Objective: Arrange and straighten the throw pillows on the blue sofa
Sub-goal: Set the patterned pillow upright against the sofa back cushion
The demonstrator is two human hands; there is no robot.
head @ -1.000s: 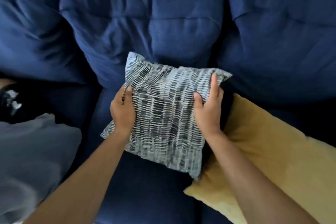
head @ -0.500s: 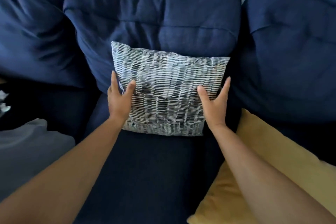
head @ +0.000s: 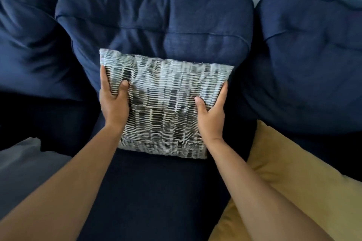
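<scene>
navy blue sofa (head: 156,25), black-and-white dashed pillow (head: 166,107), mustard pillow (head: 293,172)

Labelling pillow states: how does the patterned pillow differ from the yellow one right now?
1. The patterned pillow is black-and-white striped print; the yellow pillow is plain mustard.
2. The patterned one stands propped against the middle back cushion; the yellow one lies slumped on the seat to the right.
3. The left hand and right hand hold the patterned one's sides; the yellow one goes unheld.
Both are on the blue sofa.
</scene>
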